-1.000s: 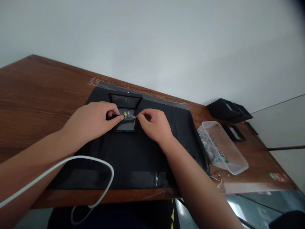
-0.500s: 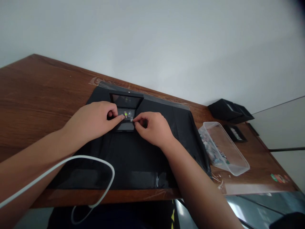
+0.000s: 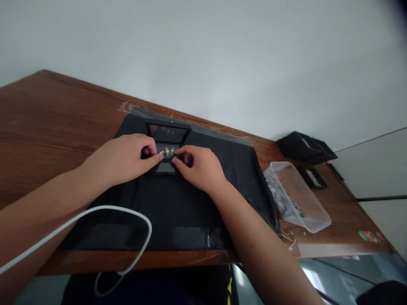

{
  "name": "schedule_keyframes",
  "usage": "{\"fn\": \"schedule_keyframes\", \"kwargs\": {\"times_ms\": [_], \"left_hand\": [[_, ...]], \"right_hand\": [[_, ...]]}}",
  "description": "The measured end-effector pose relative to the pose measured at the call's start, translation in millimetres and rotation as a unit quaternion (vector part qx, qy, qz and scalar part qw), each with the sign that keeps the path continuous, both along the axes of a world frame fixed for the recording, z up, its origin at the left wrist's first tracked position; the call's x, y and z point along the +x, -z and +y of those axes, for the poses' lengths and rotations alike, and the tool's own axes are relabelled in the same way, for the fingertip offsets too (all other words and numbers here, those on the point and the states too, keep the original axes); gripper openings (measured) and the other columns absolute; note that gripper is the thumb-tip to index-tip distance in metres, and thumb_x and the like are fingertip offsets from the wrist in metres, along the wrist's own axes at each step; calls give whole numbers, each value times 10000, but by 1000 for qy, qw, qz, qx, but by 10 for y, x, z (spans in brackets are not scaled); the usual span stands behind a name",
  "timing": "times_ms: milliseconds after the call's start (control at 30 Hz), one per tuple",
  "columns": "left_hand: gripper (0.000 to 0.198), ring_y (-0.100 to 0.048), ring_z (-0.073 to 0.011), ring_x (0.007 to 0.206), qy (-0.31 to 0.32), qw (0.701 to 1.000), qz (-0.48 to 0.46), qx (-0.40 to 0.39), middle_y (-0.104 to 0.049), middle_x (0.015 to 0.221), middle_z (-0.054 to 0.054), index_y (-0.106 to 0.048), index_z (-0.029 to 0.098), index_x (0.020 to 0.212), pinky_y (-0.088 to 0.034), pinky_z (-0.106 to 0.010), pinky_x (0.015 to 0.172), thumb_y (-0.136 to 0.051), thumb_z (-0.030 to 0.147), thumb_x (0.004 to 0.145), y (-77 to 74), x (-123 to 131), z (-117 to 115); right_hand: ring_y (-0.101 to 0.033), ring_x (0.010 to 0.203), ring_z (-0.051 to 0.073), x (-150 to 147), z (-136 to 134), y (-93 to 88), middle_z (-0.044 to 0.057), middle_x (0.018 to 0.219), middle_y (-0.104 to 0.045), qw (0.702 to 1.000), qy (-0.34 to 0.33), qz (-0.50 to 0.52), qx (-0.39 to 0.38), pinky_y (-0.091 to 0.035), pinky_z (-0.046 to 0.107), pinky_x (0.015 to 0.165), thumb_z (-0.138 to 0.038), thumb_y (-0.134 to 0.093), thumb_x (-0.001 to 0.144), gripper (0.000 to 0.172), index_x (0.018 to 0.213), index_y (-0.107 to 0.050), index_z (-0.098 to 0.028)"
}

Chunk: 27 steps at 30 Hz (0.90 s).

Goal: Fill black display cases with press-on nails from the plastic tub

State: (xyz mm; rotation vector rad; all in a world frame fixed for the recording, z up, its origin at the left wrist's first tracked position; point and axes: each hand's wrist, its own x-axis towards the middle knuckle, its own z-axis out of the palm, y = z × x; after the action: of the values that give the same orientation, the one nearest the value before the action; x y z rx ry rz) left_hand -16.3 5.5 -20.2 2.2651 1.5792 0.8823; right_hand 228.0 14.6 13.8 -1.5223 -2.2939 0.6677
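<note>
A small clear packet (image 3: pixel 172 151) with a yellow-green and pink trinket (image 3: pixel 167 151) lies in the shallow base of a black hinged case (image 3: pixel 167 167). The case's lid (image 3: pixel 168 134) stands tilted up at the back. From the left, my left hand (image 3: pixel 130 159) has its fingers curled and its thumb tip at the packet's left end. My right hand (image 3: pixel 199 166) pinches at the right end, thumb and index finger close together. Its fingertips cover part of what they hold, which looks clear and tiny.
Under the case is a black mat (image 3: pixel 165 212) taped to the wooden table (image 3: pixel 63 123). At right stands a clear plastic bin (image 3: pixel 313 212) of small bagged items, with black boxes (image 3: pixel 299 146) and a black tray (image 3: pixel 313 177) behind it. A white cable (image 3: pixel 127 208) loops across the front.
My right hand has shifted slightly left, and its fingertips have come nearer the trinket. More of the clear part beside my left thumb shows now. The case remains in place.
</note>
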Motion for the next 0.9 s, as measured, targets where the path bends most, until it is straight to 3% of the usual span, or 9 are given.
{"fn": "schedule_keyframes", "kwargs": {"times_ms": [200, 433, 533, 633, 767, 900], "left_hand": [[279, -647, -198, 476, -5, 1000, 13, -17, -731, 616, 0, -721, 306, 640, -404, -325, 441, -767, 390, 902, -38, 8, 12], [288, -646, -189, 480, -15, 993, 39, -106, -718, 600, 11, -689, 299, 633, -415, -327, 465, -744, 407, 894, -147, -19, -10], [249, -640, -190, 457, 9, 991, 23, -129, -704, 575, 25, -727, 311, 704, -425, -327, 452, -760, 450, 907, -129, -106, 22], [150, -640, -182, 481, 38, 995, -19, -89, -730, 620, 34, -781, 308, 867, -441, -325, 472, -774, 446, 927, -65, -172, 61], [277, -684, -214, 592, -23, 991, 4, -131, -764, 726, 4, -792, 289, 991, -483, -352, 549, -757, 553, 915, -44, -141, 61], [414, -705, -268, 675, -80, 978, 20, -192, -780, 804, -26, -817, 323, 1128, -501, -412, 621, -712, 638, 880, -91, -69, 35]], "right_hand": [[-727, 823, 200, -13, 28, 8, 21, 914, -839, 1000, 11, 2, -11, -477, 332, 759, -317, -769, 1033, 292, 1285, -914, -285], [-679, 764, 178, -18, 41, 44, 14, 894, -816, 999, 11, 38, -24, -484, 329, 765, -288, -770, 1050, 362, 1394, -884, -275], [-678, 808, 171, 17, 31, 31, 18, 944, -820, 999, 4, 47, -12, -496, 317, 795, -246, -777, 1043, 379, 1411, -865, -251], [-687, 835, 178, 115, 27, -63, 18, 968, -825, 1000, 7, 22, 6, -482, 317, 785, -264, -782, 1044, 358, 1394, -858, -260], [-697, 861, 198, 292, 54, -242, 20, 994, -839, 995, 32, -92, 21, -420, 325, 742, -253, -778, 1030, 291, 1307, -866, -272], [-690, 853, 195, 401, 92, -288, 27, 982, -843, 991, -3, -134, -21, -395, 322, 729, -248, -799, 999, 234, 1223, -867, -240]]}}
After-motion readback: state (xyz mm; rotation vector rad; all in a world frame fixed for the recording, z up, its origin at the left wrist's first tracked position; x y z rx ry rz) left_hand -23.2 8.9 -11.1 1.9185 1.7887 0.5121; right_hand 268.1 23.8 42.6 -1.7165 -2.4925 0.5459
